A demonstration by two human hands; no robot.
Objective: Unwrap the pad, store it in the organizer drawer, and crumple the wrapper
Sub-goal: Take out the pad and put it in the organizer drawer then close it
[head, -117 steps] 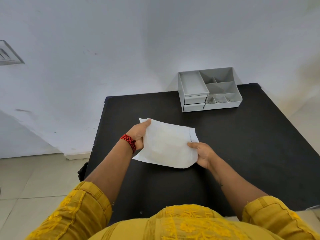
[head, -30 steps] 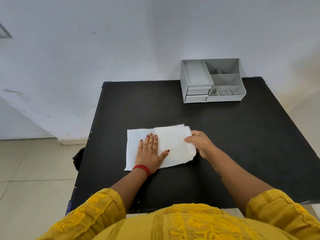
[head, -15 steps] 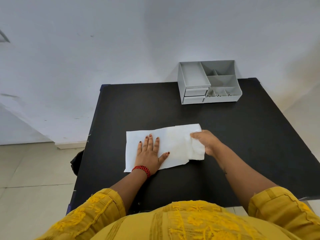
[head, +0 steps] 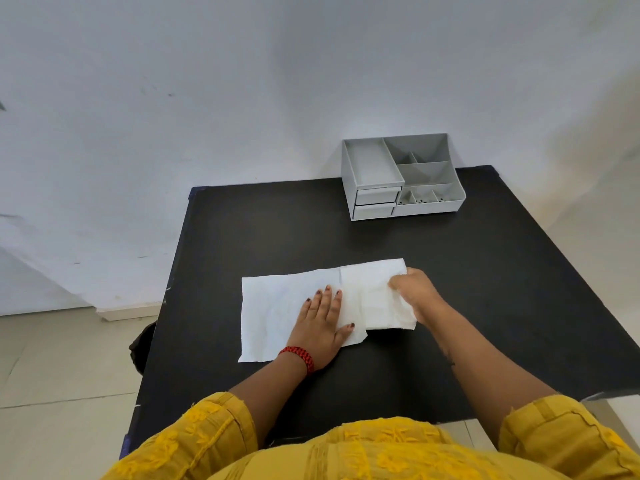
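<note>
A thin white wrapper [head: 270, 306] lies spread flat on the black table [head: 485, 289]. My left hand [head: 320, 323] presses flat on its middle, fingers apart. The white pad [head: 372, 299] lies on the wrapper's right part and sticks out past its right edge. My right hand [head: 412, 291] pinches the pad's right end. The grey organizer [head: 401, 176] stands at the table's far edge by the wall; its two small drawers [head: 375, 202] at front left are closed.
The white wall runs right behind the table. The table's left edge drops to a tiled floor, where a dark object [head: 140, 348] sits beside the table. A pale surface [head: 620, 414] shows at the near right corner.
The sheet went from held in the air to lying on the table. Over the last second my right hand drew the pad's end to the right while my left hand stayed pressed down.
</note>
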